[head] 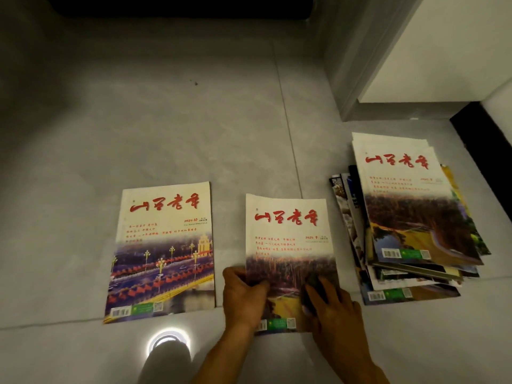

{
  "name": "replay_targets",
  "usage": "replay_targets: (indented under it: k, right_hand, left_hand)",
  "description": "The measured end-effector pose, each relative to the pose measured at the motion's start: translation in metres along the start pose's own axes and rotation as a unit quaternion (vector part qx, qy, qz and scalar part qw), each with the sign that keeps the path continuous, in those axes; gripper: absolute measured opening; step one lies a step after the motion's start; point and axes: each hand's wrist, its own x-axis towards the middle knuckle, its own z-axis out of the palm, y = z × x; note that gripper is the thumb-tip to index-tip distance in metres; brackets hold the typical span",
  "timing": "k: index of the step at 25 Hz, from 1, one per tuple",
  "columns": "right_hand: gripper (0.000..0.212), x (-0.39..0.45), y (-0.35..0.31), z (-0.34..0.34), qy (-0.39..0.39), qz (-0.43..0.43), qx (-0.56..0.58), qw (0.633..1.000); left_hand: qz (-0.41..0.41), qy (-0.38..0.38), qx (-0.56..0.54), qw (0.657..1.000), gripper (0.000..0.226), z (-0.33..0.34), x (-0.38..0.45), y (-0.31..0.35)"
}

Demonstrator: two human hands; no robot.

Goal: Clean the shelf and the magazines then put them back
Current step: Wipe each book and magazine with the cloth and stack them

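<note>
Pinning the middle magazine (pixel 288 245) on the floor (pixel 166 120), my left hand (pixel 243 297) is gripping its edge while my right hand (pixel 329 303) is pressing a dark cloth (pixel 311 284) on it; one magazine (pixel 163 250) lies aside, the stack (pixel 410 217) seemingly awaits.

Underfoot lay a pale grey tiled floor (pixel 166 120), glossy, its thin grout lines (pixel 288 128) crossing near the middle. A bright ring of light (pixel 169 340) glared off the tiles at the bottom. A white wall panel (pixel 443 51) rose at upper right, a black strip (pixel 484 151) ran beside it, and a dark shape (pixel 180 6) spanned the top edge.
</note>
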Motion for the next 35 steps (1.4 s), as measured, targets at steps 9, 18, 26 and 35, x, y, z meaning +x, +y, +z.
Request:
replay_targets:
  k: [9,18,26,35]
  right_hand:
    - [0.045,0.031,-0.035,-0.066,0.103,0.038,0.363,0.925]
    - [0.045,0.052,-0.077,-0.115,0.225,-0.318,0.124,0.913]
    - [0.039,0.08,-0.054,-0.125,0.251,-0.101,0.199,0.942]
    - [0.038,0.112,0.023,-0.132,0.247,-0.085,0.079,0.962]
  left_hand:
    - [0.128,0.013,-0.047,0.991,0.033,-0.02,-0.025,0.004]
    - [0.181,0.0,-0.168,0.969,0.033,-0.026,-0.058,0.06]
    - [0.216,0.023,-0.202,0.955,0.018,-0.053,-0.07,0.083]
    - [0.185,0.038,-0.178,0.966,0.017,-0.074,-0.057,0.074]
